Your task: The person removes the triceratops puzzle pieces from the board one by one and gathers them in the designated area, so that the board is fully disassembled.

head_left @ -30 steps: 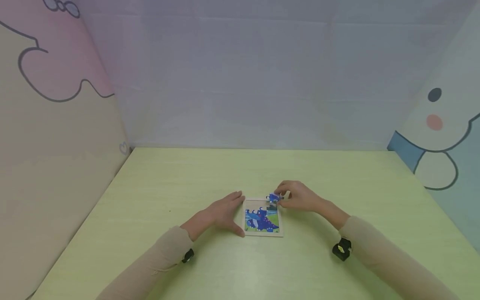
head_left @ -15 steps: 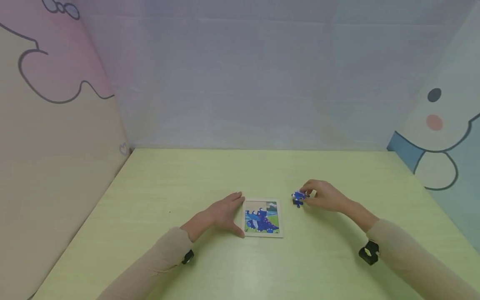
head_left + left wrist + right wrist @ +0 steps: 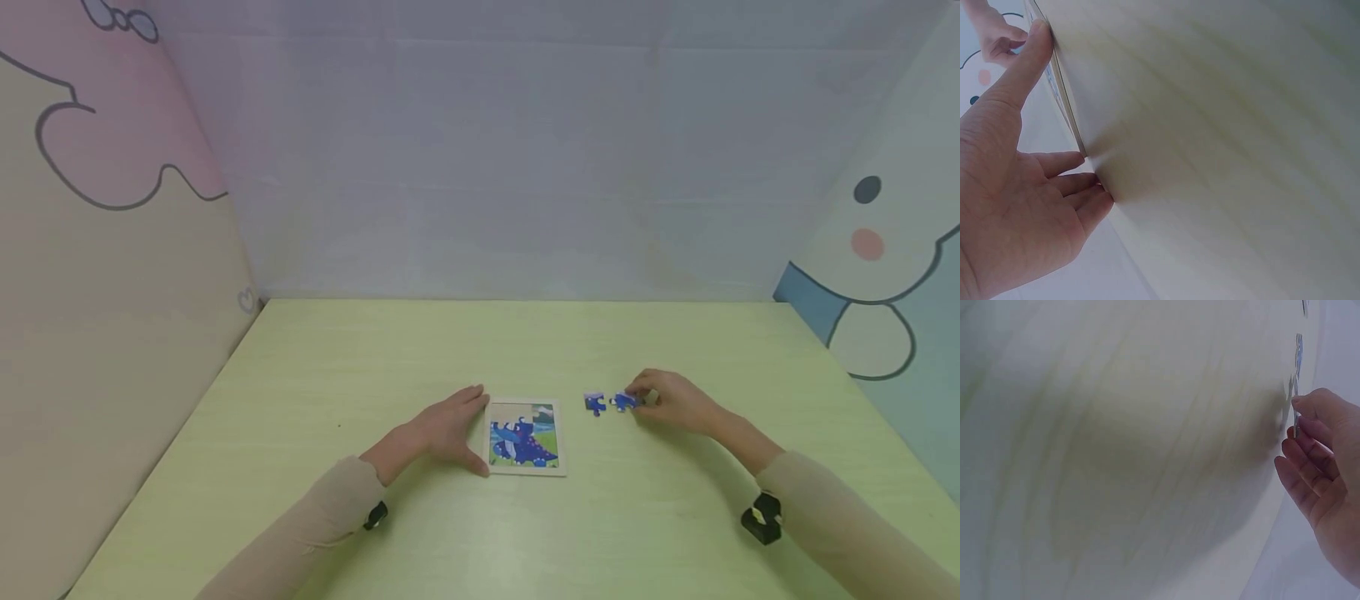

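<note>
My left hand (image 3: 452, 427) rests along the left side of a square wooden puzzle tray (image 3: 525, 471), thumb and fingers spread against its edge. In the left wrist view the fingertips of the left hand (image 3: 1029, 187) meet the table beside the tray's rim (image 3: 1074, 122). A blue dinosaur picture fills much of the tray; bare wood shows at its upper left. Right of the tray, my right hand (image 3: 678, 402) pinches a blue jigsaw piece (image 3: 624, 402) between thumb and fingers, just above the table. A second jigsaw piece (image 3: 595, 403) lies between that hand and the tray.
Both hands work over a pale yellow-green table (image 3: 420, 342). A plain pale backdrop (image 3: 480, 167) rises behind it, and cartoon-printed panels stand at left and right. Black wrist devices (image 3: 762, 518) sit under the sleeves.
My right hand has moved right, away from the tray, carrying jigsaw pieces. One piece now lies on the table while the hand still pinches another. The left hand stays in place.
</note>
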Motion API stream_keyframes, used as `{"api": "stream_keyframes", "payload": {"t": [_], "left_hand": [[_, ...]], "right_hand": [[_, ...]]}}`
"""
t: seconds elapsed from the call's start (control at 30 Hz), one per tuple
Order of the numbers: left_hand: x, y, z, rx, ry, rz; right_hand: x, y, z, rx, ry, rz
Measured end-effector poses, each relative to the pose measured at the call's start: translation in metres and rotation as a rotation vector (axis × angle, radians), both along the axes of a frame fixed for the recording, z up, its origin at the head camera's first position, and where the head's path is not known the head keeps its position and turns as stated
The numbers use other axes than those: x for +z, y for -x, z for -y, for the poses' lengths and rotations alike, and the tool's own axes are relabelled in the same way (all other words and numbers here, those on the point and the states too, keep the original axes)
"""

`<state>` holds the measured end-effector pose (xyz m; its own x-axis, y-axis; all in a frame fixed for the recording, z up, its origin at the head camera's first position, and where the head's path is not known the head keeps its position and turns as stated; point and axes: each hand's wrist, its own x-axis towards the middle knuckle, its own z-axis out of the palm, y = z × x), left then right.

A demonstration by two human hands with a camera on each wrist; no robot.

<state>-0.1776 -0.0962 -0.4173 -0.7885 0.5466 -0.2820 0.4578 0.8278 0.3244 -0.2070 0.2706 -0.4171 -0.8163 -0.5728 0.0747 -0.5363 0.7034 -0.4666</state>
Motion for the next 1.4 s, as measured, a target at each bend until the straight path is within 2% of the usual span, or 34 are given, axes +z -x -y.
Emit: {"api": "stream_keyframes", "payload": {"t": [0.47,1.03,1.4], "left_hand": [[-0.001,0.000,0.000,-0.005,0.000,-0.011],[-0.001,0.000,0.000,-0.014,0.004,-0.025],[-0.001,0.000,0.000,-0.006,-0.003,-0.020]], "right_hand": [[-0.008,0.006,-0.004,0.043,0.030,0.016],[-0.003,0.005,-0.003,0.006,0.044,0.069],[0.001,0.006,0.007,-0.012,0.005,-0.006]]}}
